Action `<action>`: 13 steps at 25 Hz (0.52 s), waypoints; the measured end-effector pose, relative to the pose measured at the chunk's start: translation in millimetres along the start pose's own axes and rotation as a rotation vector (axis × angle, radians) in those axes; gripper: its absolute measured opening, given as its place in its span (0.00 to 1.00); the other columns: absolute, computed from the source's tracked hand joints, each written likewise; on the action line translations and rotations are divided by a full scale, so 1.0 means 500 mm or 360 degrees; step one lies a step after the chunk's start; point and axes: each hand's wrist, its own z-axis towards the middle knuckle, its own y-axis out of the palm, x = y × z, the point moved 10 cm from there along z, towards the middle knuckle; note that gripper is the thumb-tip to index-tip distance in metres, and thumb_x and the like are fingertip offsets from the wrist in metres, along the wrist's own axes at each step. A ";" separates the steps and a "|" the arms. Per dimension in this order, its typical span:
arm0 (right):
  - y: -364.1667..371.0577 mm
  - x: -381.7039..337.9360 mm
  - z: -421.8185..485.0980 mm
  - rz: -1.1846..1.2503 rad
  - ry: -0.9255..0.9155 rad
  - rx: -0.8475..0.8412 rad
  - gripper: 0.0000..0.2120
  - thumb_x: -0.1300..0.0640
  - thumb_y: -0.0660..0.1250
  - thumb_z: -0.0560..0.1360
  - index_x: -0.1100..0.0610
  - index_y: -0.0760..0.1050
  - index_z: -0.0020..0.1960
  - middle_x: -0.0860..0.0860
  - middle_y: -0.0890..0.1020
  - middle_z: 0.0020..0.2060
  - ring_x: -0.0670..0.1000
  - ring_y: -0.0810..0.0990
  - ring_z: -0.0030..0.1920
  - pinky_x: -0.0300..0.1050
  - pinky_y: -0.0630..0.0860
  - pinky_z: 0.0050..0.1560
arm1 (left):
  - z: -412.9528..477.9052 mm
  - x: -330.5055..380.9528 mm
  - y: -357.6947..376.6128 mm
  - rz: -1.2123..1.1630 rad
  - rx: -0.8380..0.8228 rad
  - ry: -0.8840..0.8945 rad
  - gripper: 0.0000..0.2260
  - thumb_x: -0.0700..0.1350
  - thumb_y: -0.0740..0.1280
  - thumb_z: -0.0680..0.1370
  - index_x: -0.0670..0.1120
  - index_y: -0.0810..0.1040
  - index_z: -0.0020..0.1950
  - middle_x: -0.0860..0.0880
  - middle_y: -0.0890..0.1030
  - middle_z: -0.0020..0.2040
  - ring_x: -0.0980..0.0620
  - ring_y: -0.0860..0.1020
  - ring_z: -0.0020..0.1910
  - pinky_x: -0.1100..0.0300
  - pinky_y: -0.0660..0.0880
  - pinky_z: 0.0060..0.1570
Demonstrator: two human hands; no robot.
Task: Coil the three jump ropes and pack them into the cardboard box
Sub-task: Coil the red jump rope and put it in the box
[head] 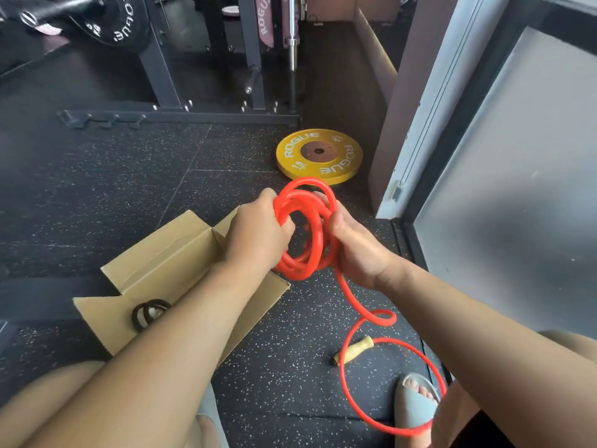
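I hold a partly coiled red jump rope in front of me, above the floor. My left hand grips the left side of the coil, and my right hand grips its right side. The loose tail of the rope drops to the floor, loops past my foot and ends at a yellow handle. An open cardboard box sits on the floor under my left forearm. A coiled black rope lies inside it, partly hidden by my arm.
A yellow weight plate lies flat on the rubber floor just beyond the coil. A squat rack base and a barbell stand further back. A wall and glass door close off the right side. My sandalled foot rests at lower right.
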 end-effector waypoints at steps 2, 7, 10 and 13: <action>0.009 -0.016 -0.002 -0.0130 -0.0098 0.0028 0.58 0.26 0.78 0.53 0.54 0.63 0.72 0.48 0.77 0.58 0.41 0.79 0.53 0.41 0.79 0.52 | 0.001 0.009 -0.012 0.0290 0.0104 -0.0005 0.06 0.45 0.65 0.77 0.46 0.70 0.51 0.41 0.81 0.43 0.38 0.80 0.43 0.53 0.70 0.36; -0.008 -0.015 0.001 -0.0241 -0.0176 0.0258 0.32 0.55 0.78 0.67 0.57 0.71 0.69 0.44 0.82 0.45 0.43 0.80 0.45 0.39 0.76 0.47 | 0.015 -0.006 -0.001 0.0248 0.0038 -0.0047 0.06 0.45 0.66 0.76 0.46 0.72 0.50 0.43 0.81 0.42 0.41 0.80 0.42 0.55 0.69 0.36; -0.045 -0.042 0.000 -0.0178 -0.0176 0.0369 0.15 0.57 0.74 0.71 0.56 0.77 0.56 0.47 0.80 0.32 0.48 0.76 0.29 0.45 0.76 0.32 | 0.010 -0.014 0.043 -0.0650 -0.0386 -0.0090 0.01 0.40 0.67 0.77 0.44 0.77 0.46 0.50 0.80 0.29 0.55 0.80 0.27 0.62 0.73 0.30; -0.040 -0.040 0.004 0.0079 -0.0042 0.0230 0.16 0.58 0.75 0.70 0.57 0.77 0.56 0.49 0.82 0.35 0.48 0.74 0.26 0.44 0.77 0.29 | -0.027 0.016 0.072 -0.1508 -0.0826 -0.0206 0.04 0.41 0.70 0.75 0.42 0.80 0.41 0.47 0.79 0.29 0.49 0.81 0.29 0.57 0.79 0.35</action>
